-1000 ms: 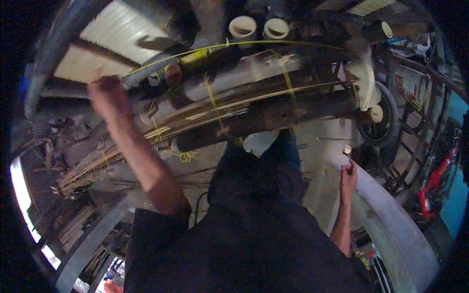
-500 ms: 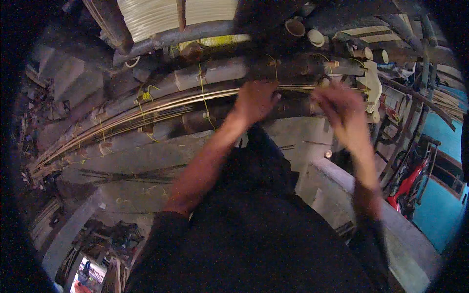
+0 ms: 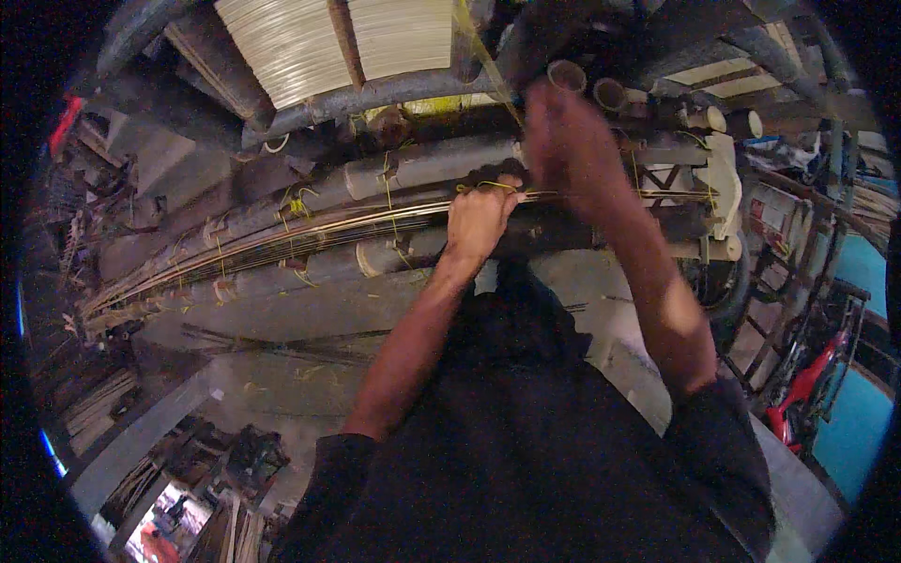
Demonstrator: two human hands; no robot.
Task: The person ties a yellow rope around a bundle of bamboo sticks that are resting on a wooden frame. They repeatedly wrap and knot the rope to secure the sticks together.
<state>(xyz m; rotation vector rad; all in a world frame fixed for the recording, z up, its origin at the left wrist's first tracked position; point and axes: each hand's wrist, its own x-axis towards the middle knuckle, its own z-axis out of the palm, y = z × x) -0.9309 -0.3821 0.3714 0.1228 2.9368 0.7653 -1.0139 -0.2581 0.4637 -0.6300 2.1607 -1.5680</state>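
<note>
A long bundle of thin, pale brown strips (image 3: 361,223) runs from the far left to the right between two dark tubes. My left hand (image 3: 481,220) is closed around the bundle near the middle. A thin yellow string (image 3: 493,184) shows at its knuckles. My right hand (image 3: 568,141) is raised beyond the bundle, a little right of my left. Motion smears its fingers, so what they hold cannot be made out. A yellow strand (image 3: 486,61) slants down from the top toward it. More yellow ties (image 3: 391,192) cross the bundle and tubes.
The far tube (image 3: 427,161) and near tube (image 3: 380,256) flank the strips. A pale end bracket (image 3: 724,183) stands at the right. Open pipe ends (image 3: 567,77) lie beyond my right hand. A red bicycle-like frame (image 3: 809,383) leans by a blue panel (image 3: 859,432).
My right hand has moved up and left, away from the bundle's right part. My left hand now closes on the bundle. The view has shifted slightly.
</note>
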